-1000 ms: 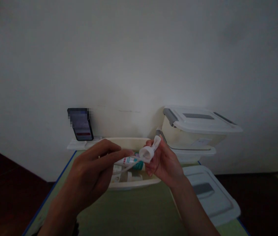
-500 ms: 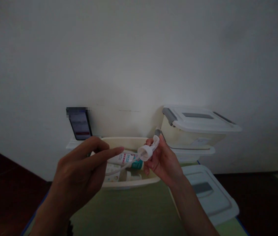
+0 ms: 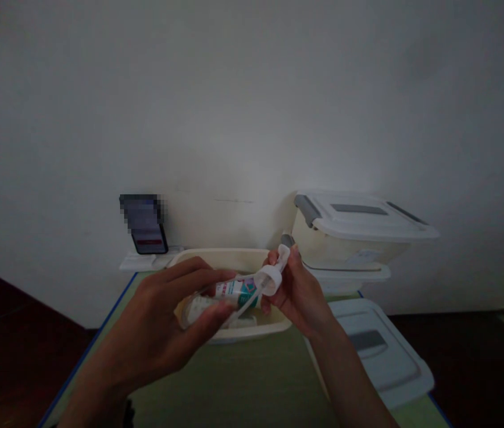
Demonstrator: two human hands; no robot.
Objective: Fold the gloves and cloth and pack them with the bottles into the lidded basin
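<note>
My left hand (image 3: 167, 324) grips a small bottle (image 3: 223, 297) with a white, teal and pink label, holding it on its side above the open cream bin (image 3: 234, 334). My right hand (image 3: 299, 294) pinches a white pump cap (image 3: 272, 274) whose thin dip tube (image 3: 243, 308) slants down to the left, across the bottle. Cap and bottle are close together in front of me, the cap at the bottle's right end.
A phone (image 3: 145, 224) leans on the white wall at the back left, on a white lid. Stacked lidded bins (image 3: 354, 235) stand at the right, with a loose lid (image 3: 374, 351) in front of them. All rest on a green mat with a blue edge (image 3: 252, 386).
My left hand, empty with fingers stretched out before, has closed on the bottle and lifted it out of the bin. The right hand has kept the pump cap almost in place.
</note>
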